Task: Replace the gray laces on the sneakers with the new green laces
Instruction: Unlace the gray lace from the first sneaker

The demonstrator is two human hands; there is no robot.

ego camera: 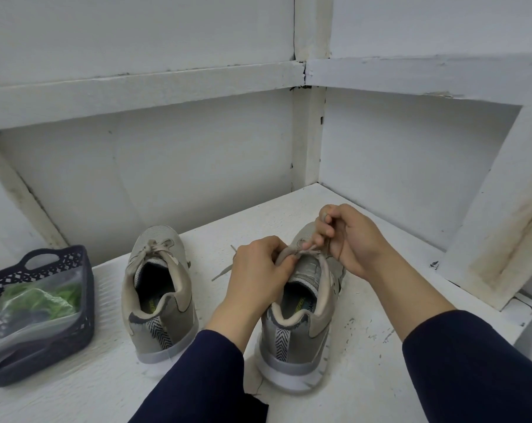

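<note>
Step in hand: untying the gray lace on the right sneaker, which stands on the desk beside the left sneaker.

- The left hand grip pinches a bow loop.
- The right hand grip pinches a raised strand.

Next move: pull the knot free, then unthread the eyelets.

Both sneakers' long axes run away from the person, toes toward the wall.

The green laces lie bagged in the basket.

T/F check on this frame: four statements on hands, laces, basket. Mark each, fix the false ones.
1. Both the left hand and right hand pinch the gray lace of the right sneaker. True.
2. The left sneaker is unlaced. False: its bow is tied.
3. The green laces lie in a clear bag inside the basket. True.
4. The basket stands right of both sneakers. False: it stands to their left.
</note>
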